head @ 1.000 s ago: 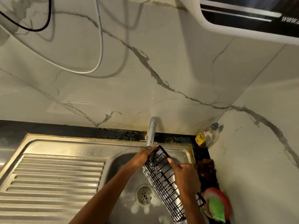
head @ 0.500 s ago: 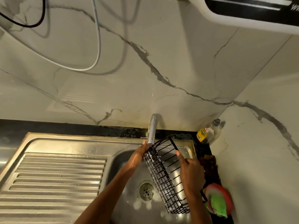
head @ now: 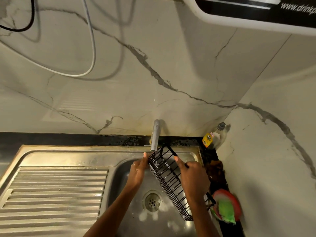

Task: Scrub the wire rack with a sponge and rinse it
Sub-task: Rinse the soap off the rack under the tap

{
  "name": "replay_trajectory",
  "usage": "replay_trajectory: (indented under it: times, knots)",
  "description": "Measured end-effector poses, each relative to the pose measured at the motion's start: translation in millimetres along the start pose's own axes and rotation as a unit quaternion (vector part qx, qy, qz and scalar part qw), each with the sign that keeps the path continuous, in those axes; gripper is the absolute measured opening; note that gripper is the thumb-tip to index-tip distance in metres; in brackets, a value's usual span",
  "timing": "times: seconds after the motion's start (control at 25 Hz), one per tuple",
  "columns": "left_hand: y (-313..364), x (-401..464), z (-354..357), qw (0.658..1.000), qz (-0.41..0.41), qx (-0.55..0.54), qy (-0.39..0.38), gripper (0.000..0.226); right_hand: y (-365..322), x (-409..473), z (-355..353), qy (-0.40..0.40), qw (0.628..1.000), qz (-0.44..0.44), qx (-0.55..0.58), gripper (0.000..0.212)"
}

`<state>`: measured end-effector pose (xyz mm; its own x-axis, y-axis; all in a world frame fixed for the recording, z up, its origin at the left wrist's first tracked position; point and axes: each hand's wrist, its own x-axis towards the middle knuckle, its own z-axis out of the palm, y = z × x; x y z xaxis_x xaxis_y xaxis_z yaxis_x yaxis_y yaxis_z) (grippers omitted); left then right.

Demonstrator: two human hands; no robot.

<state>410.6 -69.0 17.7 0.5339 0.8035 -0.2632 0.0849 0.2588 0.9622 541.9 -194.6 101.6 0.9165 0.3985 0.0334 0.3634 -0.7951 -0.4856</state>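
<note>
We see the black wire rack held tilted over the basin of the steel sink, its upper end just under the spout of the tap and its lower end reaching toward the near right corner of the basin. The right hand grasps the rack's right-hand rim, thumb laid along the top wire; the left hand presses against the rack's left side with the fingers extended, though we cannot tell whether they hook any wire. We judge the rack light and rigid, a welded grid that will not flex, yet slick where soap foam clings to it; the thicker rim wires offer the surest hold, taken from both sides as here. Compared with a second ago, the rack has been turned more steeply, its upper end now raised closer to the spout, and both hands have shifted up with it. A green sponge rests in a red dish to the right of the sink.
</note>
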Motion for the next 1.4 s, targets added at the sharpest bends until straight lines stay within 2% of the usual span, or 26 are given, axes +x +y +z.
replay_trajectory:
  times: [0.16, 0.36, 0.52, 0.64, 0.72, 0.8, 0.92, 1.0, 1.12, 1.16, 1.24, 1.32, 1.4]
  knots:
    - [-22, 7, -1, 0.998, -0.054, 0.007, 0.0, 0.053, -5, 1, -12, 0.014, 0.999, -0.018, -0.04, 0.068]
    - [-8, 15, 0, 0.999, 0.0, 0.02, 0.029, 0.052, 5, 6, -12, -0.006, 1.0, 0.012, 0.001, 0.068]
    - [2, 10, 10, 0.999, 0.027, 0.02, -0.033, 0.055, 10, -2, -2, -0.011, 0.999, 0.013, -0.031, 0.072]
    - [14, 12, 9, 0.997, 0.025, 0.013, -0.075, 0.052, 11, 1, -11, -0.033, 0.999, 0.005, 0.034, 0.066]
    - [32, 18, 10, 0.996, -0.057, -0.002, -0.074, 0.041, 12, 3, -18, -0.037, 0.996, -0.013, 0.076, 0.064]
    - [37, 26, 8, 0.987, -0.119, 0.004, -0.108, 0.031, 15, 5, -22, -0.04, 0.995, -0.024, 0.093, 0.066]
    - [17, 39, 1, 0.979, -0.128, 0.004, -0.158, 0.042, 23, 6, -20, -0.041, 0.99, -0.02, 0.136, 0.068]
    - [13, 45, -1, 0.978, -0.14, -0.042, -0.151, 0.048, 31, 9, -13, -0.048, 0.976, -0.016, 0.211, 0.069]
    - [19, 50, -3, 0.96, -0.186, -0.142, -0.154, 0.056, 36, 12, -3, -0.077, 0.977, -0.047, 0.192, 0.063]
    - [20, 52, -4, 0.961, -0.186, -0.136, -0.152, 0.059, 35, 12, 1, -0.099, 0.971, -0.065, 0.207, 0.061]
    - [22, 53, -1, 0.967, -0.171, -0.097, -0.159, 0.057, 26, 12, 10, -0.138, 0.937, -0.07, 0.313, 0.053]
    - [27, 46, 3, 0.977, -0.139, -0.039, -0.159, 0.049, 18, 14, 15, -0.137, 0.92, -0.071, 0.36, 0.047]
    - [31, 42, 4, 0.979, -0.126, -0.019, -0.157, 0.041, 15, 16, 20, -0.132, 0.911, -0.076, 0.383, 0.052]
